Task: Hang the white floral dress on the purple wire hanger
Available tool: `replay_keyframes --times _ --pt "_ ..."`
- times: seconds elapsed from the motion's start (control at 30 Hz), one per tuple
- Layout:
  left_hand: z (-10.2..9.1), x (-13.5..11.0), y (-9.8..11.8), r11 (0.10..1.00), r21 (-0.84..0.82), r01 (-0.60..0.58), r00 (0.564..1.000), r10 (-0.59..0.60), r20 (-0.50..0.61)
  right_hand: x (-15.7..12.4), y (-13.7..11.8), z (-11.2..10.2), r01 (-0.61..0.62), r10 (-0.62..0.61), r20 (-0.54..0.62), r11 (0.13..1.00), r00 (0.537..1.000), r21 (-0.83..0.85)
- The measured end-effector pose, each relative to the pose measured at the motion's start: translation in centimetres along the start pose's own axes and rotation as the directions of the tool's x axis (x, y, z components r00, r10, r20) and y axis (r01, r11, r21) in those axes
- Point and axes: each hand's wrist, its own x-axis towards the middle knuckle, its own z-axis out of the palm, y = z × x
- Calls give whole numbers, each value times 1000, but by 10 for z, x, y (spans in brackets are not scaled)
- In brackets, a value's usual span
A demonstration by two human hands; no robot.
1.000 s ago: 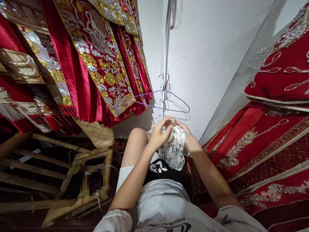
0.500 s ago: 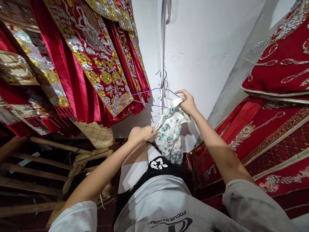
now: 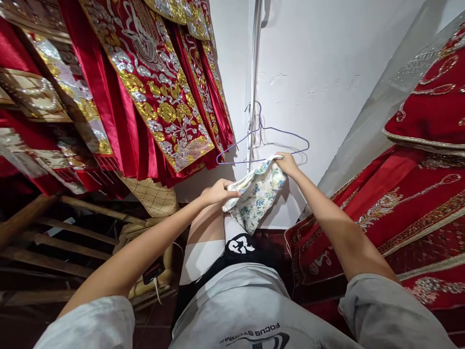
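A white garment with blue and green flowers (image 3: 256,198) is stretched between my two hands, its upper edge pulled taut and its lower part hanging down to a point. What kind of garment it is cannot be made out. My left hand (image 3: 220,191) pinches the near left end of that edge. At the right end, my right hand (image 3: 286,164) is closed on the fabric. Just behind the garment hangs a thin purple wire hanger (image 3: 286,131), hooked by a white pole and bearing nothing; my right hand is close to its lower bar.
Red embroidered robes (image 3: 163,92) hang on the left, and red beaded garments (image 3: 410,194) crowd the right side. A white pole (image 3: 253,72) stands against the white wall (image 3: 312,53). Lower left is a wooden chair or rack (image 3: 69,242), with a cream quilted cloth (image 3: 154,194) above.
The bunched garment is now spread wider between my hands. My right hand has moved down from the hanger's shoulder, and the hanger's whole outline now shows. The view has shifted slightly.
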Motion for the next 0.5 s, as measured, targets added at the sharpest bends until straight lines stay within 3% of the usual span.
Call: replay_keyframes --times 0.07,0.13,0.2,0.27,0.33,0.4,0.5 --pt "9 -4 15 1000 -1 -20 1000 20 9 0 1 -21 2 -2 -27 1000 1000 -19" --pt "11 -3 22 966 257 -13 997 -6 74 -1 -2 -35 4 -5 -22 999 1000 -54" --pt "7 0 21 813 582 15 991 -89 98 -3 -6 -42 9 -8 11 996 1000 -94" --pt "-3 5 14 625 776 84 987 -158 20 -6 -9 -43 29 -23 50 993 998 -118" --pt "-18 10 7 533 832 155 983 -170 -74 -10 -11 -42 46 -39 65 991 997 -124" --pt "-35 14 1 522 834 176 983 -134 -124 -13 -11 -42 38 -29 65 990 997 -135" --pt "-60 18 -4 523 846 102 992 15 -128 -14 -11 -44 16 -6 62 988 998 -155"
